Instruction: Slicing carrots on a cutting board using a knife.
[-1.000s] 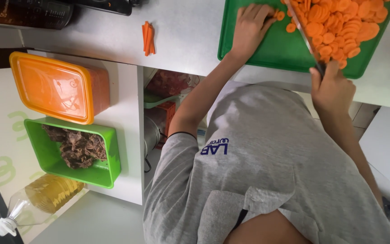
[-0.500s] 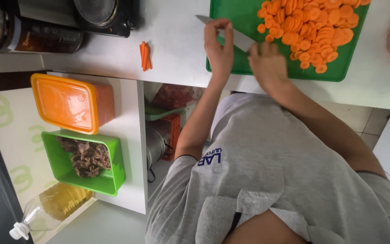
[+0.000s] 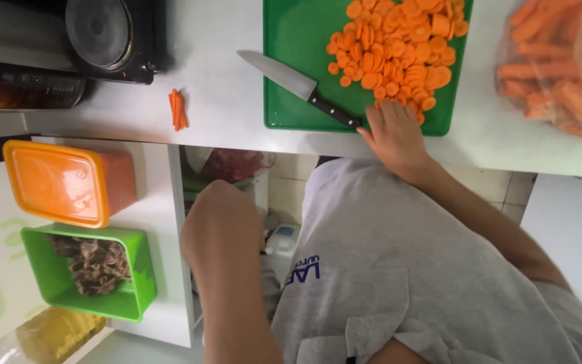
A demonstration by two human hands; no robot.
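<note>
Nearest the camera is the person's grey shirt [image 3: 405, 269]. The left hand [image 3: 220, 219] hangs below the counter edge, in front of the open shelf space. It looks loosely curled, seen from the back, so I cannot tell whether it holds anything.

To the left, on a white shelf [image 3: 170, 222], stand two tubs. The green tub [image 3: 136, 269] is open and holds something dark and shredded. The orange tub [image 3: 69, 178], lidded, sits just beyond it. One bottle [image 3: 48, 337] of yellow liquid lies nearer, at the bottom left edge.

Farther off, the right hand [image 3: 393, 135] rests flat on the near edge of the green board [image 3: 298, 47], fingers spread, gripping nothing. Its thumb side is just beside the handle end of one knife [image 3: 298, 87]. The knife lies free, its blade reaching left off the board onto the counter [image 3: 223, 74].

A large heap of carrot slices [image 3: 395, 47], too many to count, covers the board's right half. A small bundle of carrot sticks [image 3: 178, 109] lies on the counter to the left. One black burner [image 3: 112, 34] stands at far left, and one bag of carrots [image 3: 560, 67] at far right.
</note>
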